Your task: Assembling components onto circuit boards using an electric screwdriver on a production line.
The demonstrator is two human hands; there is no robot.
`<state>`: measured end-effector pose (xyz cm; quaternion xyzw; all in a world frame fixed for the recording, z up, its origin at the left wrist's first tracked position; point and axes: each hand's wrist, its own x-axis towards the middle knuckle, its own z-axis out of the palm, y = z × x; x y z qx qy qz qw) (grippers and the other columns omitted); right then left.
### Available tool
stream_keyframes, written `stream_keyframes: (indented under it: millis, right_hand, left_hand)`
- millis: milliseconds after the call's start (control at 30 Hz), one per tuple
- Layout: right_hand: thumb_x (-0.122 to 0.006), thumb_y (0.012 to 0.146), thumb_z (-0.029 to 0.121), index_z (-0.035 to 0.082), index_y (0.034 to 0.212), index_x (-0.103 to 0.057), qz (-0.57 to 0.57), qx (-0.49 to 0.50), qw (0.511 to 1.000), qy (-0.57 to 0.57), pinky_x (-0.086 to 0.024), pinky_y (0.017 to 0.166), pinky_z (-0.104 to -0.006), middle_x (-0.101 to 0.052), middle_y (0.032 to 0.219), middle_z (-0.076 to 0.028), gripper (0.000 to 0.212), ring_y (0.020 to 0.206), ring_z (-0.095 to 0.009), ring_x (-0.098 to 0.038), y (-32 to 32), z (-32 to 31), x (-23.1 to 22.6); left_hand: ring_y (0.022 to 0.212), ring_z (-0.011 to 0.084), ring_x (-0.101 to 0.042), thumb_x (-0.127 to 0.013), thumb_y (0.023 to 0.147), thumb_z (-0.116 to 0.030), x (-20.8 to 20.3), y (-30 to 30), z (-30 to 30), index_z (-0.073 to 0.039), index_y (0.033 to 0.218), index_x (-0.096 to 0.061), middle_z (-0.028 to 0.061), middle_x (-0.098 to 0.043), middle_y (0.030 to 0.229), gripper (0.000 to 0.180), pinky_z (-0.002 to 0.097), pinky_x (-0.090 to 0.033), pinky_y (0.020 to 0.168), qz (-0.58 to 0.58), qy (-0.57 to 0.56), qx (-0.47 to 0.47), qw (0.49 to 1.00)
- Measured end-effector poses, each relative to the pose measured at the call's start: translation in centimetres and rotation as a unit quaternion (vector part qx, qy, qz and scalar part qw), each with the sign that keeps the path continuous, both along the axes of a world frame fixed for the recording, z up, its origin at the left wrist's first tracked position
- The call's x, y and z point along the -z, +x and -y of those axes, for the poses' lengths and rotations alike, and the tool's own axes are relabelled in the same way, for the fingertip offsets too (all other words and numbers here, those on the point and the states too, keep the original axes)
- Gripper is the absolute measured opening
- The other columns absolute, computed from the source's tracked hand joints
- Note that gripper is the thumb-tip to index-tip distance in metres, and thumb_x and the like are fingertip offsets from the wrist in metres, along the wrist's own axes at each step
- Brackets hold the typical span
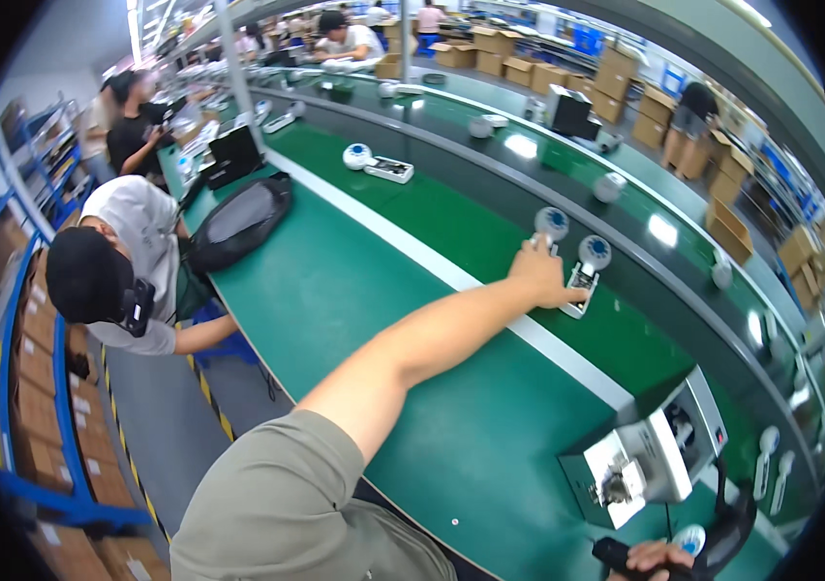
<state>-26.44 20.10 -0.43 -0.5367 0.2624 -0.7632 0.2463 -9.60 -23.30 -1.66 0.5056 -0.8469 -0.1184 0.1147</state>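
Note:
My left arm stretches across the green bench to the conveyor. There my left hand [540,274] closes over the handle of a white handheld fan [552,223], covering most of it. Its thumb touches the opened handle of a second handheld fan [595,254], whose inner parts show. At the lower right edge, my right hand [659,557] is wrapped round a dark, rod-like object [612,554] that I cannot identify. Just beside that hand is the round head of another fan [690,538].
A silver and white bench machine [645,460] stands at the right. Another fan [356,156] lies farther up the conveyor. A black bag [243,221] rests at the bench's left, near a seated co-worker [137,242] in a dark cap. Blue shelving [30,484] holds cartons.

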Motion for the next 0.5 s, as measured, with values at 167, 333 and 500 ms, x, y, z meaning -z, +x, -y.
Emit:
stream_keyframes:
  millis: [167, 333, 500]
  right_hand:
    - [-0.058, 0.095, 0.028, 0.007, 0.112, -0.056, -0.022, 0.025, 0.999, 0.028, -0.047, 0.065, -0.0324, -0.060, 0.080, -0.008, 0.027, 0.067, -0.019, -0.056, 2.6, 0.0, -2.7]
    - [-0.056, 0.096, 0.028, 0.009, 0.116, -0.055, -0.025, 0.076, 0.996, 0.029, -0.047, 0.068, -0.0328, -0.060, 0.083, -0.008, 0.029, 0.069, -0.020, -0.057, 2.7, 0.1, -2.6]
    - [-0.053, 0.097, 0.026, 0.009, 0.115, -0.055, -0.001, 0.069, 0.997, 0.025, -0.047, 0.067, -0.0326, -0.060, 0.083, -0.008, 0.025, 0.069, -0.020, -0.057, 2.2, 0.0, -2.4]
  left_hand:
    - [0.116, 0.0470, -0.043, -0.062, 0.077, -0.061, -1.2, -0.2, -0.3, 0.004, 0.111, -0.066, 0.0321, -0.025, 0.148, 0.074, 0.0444, -0.040, 0.095, 0.000, -0.019, -0.007, 1.000]
    - [0.109, 0.0437, -0.046, -0.064, 0.074, -0.049, -1.4, -0.3, -0.3, 0.002, 0.105, -0.069, 0.0298, -0.034, 0.142, 0.060, 0.0413, -0.042, 0.091, 0.046, -0.044, -0.065, 0.996]
    - [0.100, 0.0391, -0.049, -0.065, 0.069, -0.041, -1.7, 3.4, 1.1, 0.000, 0.097, -0.071, 0.0248, -0.048, 0.125, 0.050, 0.0417, -0.044, 0.086, -0.017, -0.037, -0.041, 0.998]
